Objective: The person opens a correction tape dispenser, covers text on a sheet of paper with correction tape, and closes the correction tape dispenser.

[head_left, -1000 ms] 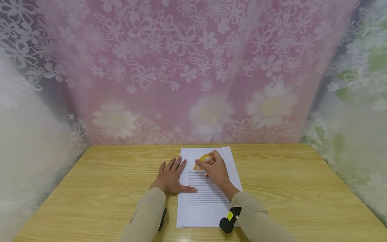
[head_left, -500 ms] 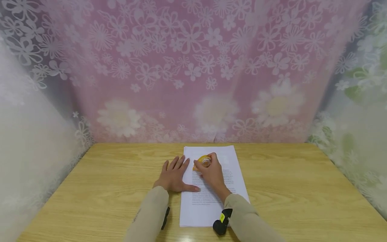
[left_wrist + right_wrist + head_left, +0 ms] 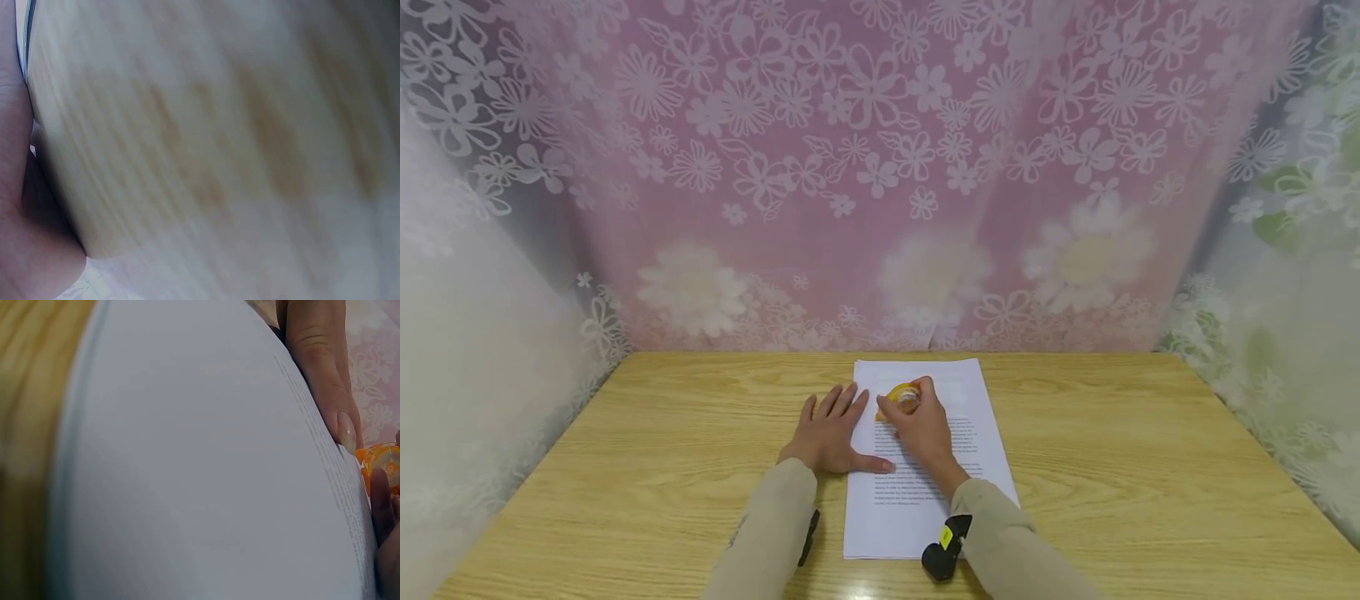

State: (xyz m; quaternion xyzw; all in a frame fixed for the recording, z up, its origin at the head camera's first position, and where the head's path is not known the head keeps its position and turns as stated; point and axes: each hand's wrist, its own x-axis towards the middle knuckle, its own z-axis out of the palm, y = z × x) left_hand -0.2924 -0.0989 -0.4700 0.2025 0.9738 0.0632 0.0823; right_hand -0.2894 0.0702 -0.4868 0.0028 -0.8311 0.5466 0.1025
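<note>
An orange correction tape [image 3: 904, 397] with a clear round window is pinched between thumb and fingers of my right hand [image 3: 925, 425]. Its tip points down and left, right at the paper just above the printed lines. Flat under it lies a stack of white printed paper [image 3: 891, 529]. My left hand [image 3: 831, 433] rests spread out at the stack's left edge, thumb across the print and palm mostly over the wood. In the right wrist view the correction tape [image 3: 384, 464] shows at the right edge, partly covered by fingers, near the left thumb [image 3: 328, 394].
The wooden table [image 3: 1135, 467] extends on both sides of the paper. A pink flowered curtain [image 3: 820, 250] hangs behind its far edge, with pale patterned curtains at the sides. A black wrist camera [image 3: 946, 550] on the right sleeve overlaps the paper's lower edge in the head view.
My right hand has shifted left across the paper with the correction tape, mostly in the first half second. The left hand has kept its place. The head view has shifted slightly.
</note>
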